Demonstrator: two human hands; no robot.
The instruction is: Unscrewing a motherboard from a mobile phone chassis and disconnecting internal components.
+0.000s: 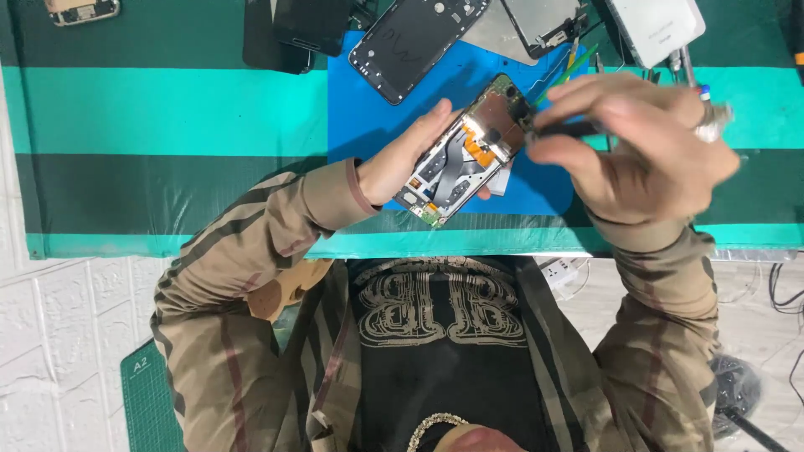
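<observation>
Centre of the frame: we see the left hand (pixel 408 159) cradling an opened phone (pixel 469 151) from its left side, fingers along the edge and under the body, so it is grasping the phone, which is held tilted above the blue mat (pixel 360 100). The phone's inside faces up: a copper-brown plate toward its upper end, an orange flex strip in the middle, grey metal and a green board edge at its lower end. The right hand (pixel 645 142) comes in from the right of centre, fingers pinched tight on a thin dark tool (pixel 561 130) whose tip meets the phone's upper end; we cannot tell exactly what the tip touches. A silver ring (pixel 712 124) sits on a finger of that hand. Upper middle of the frame: a black phone frame (pixel 414 42) lies diagonally on the blue mat. Just right of it, a grey screen panel (pixel 536 25), partly cut by the top edge. Upper right: a white flat device (pixel 657 25). Upper left of centre: a black phone back (pixel 293 33), lying on the green striped table cover (pixel 167 109). Far upper left corner: a gold-toned phone part (pixel 82 10). Lower left: a green cutting mat (pixel 146 402) standing beside a white brick wall. Both sleeves are tan plaid.
</observation>
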